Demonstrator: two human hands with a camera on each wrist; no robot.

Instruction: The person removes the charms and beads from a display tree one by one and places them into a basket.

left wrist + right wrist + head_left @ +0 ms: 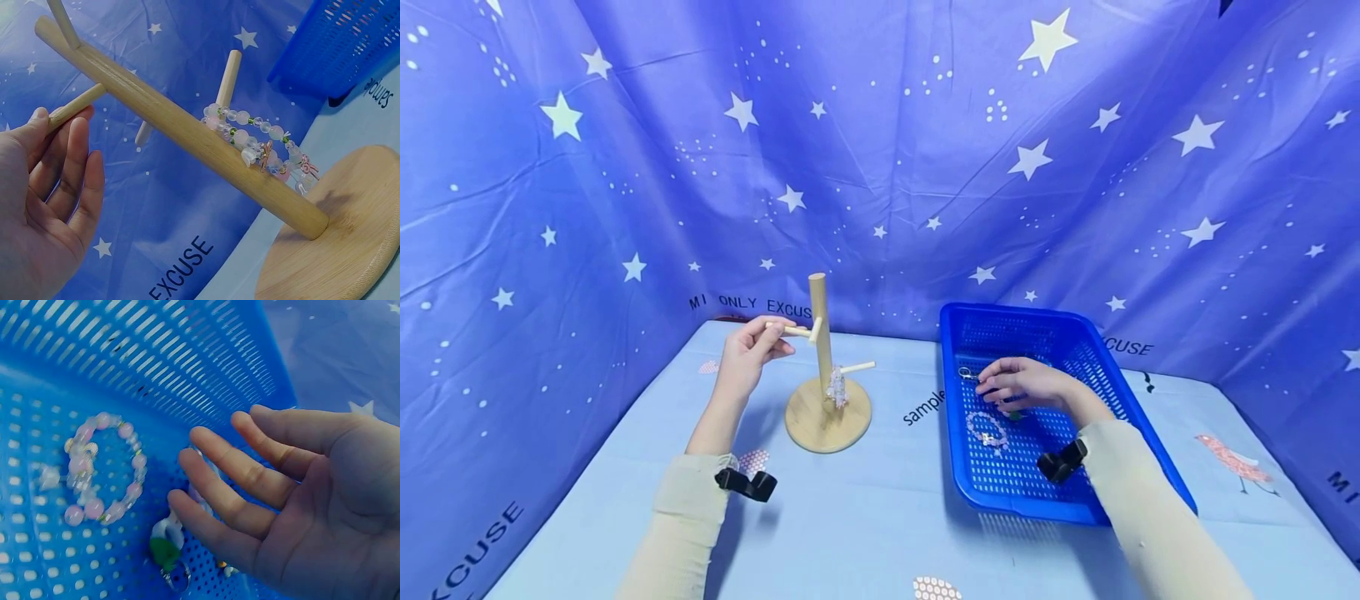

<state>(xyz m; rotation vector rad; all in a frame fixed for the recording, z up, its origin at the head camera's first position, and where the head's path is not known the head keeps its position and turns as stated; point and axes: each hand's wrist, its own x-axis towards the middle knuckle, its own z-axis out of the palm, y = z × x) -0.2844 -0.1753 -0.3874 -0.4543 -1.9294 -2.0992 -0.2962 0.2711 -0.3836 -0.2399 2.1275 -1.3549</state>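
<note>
A wooden stand (820,333) with a round base (808,421) and side pegs stands left of centre. My left hand (751,354) pinches one upper peg (78,106) between thumb and fingers. Beaded bracelets (262,140) in pink, clear and green hang from a lower peg (229,78). My right hand (1030,385) is inside the blue basket (958,467), fingers loosely spread and holding nothing. Below those fingers lie a pink beaded bracelet (135,461) and a keyring with a green and white charm (165,552). Another beaded piece is partly hidden behind the fingers.
A small metal ring (965,373) lies near the basket's left wall. The light blue tablecloth (850,517) carries printed words and birds. Behind the table hangs a blue curtain (880,150) with white stars. Black straps (748,483) circle both wrists.
</note>
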